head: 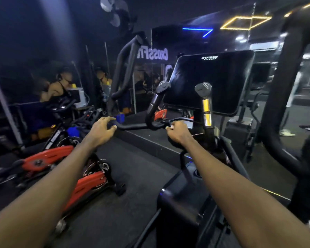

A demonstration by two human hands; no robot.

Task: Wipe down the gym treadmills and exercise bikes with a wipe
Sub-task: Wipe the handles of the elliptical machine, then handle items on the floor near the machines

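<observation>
A dim gym with a black rubber floor and a mirror wall ahead. At the middle stands the exercise bike, its black handlebar running across in front of the person. The dark console screen sits at 12 o'clock above it.

The left hand reaches out on a straight arm. Its fingers curl over the handlebar's end at 9 o'clock, with the thumb underneath, so it grips the bar. The right hand is balled at the bar's bend, at 3 o'clock from the left hand, knuckles up and fingertips against the bar. Whether the fist holds a wipe cannot be told, since the fingers hide the palm.

2 upright grips rise from the bar below the screen, the right one banded in yellow. At 8 o'clock from the bike, 2 red spin bikes stand on the floor. A fan hangs at 11 o'clock. A blue light strip and a yellow light outline glow at 1 o'clock.
</observation>
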